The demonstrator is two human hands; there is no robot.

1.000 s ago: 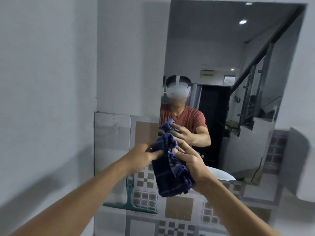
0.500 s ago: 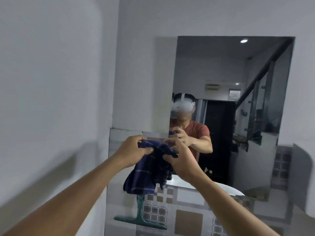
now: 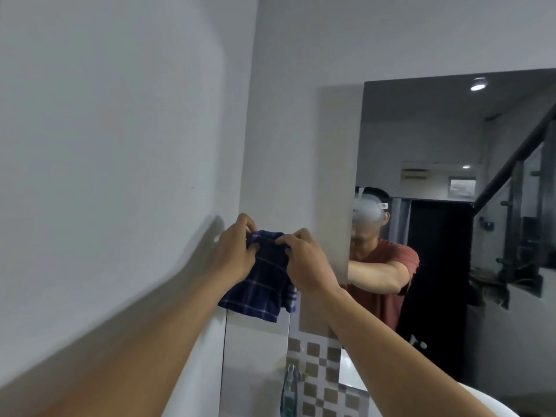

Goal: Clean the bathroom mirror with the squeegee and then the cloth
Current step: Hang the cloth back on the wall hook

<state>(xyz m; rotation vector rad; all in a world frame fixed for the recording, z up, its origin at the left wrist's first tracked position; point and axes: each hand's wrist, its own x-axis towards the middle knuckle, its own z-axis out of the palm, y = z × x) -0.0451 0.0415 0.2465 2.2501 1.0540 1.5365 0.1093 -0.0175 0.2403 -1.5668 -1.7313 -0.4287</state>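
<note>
A dark blue checked cloth (image 3: 264, 281) hangs bunched between both hands in front of the white wall, just left of the mirror (image 3: 436, 152). My left hand (image 3: 236, 251) pinches its top left edge. My right hand (image 3: 304, 258) grips the top right edge, close beside the left. The mirror fills the right side and reflects a person in a red shirt. Below, the teal squeegee (image 3: 288, 392) hangs on the tiled wall; only its handle shows.
A white wall (image 3: 114, 145) runs close along the left. Patterned tiles (image 3: 319, 374) cover the wall under the mirror. A white basin rim (image 3: 511, 401) curves at the bottom right. The mirror reflects a staircase railing and a dark doorway.
Both hands have carried the cloth up and to the left, off the mirror's lower edge and onto the wall beside it. The view has swung left and up.
</note>
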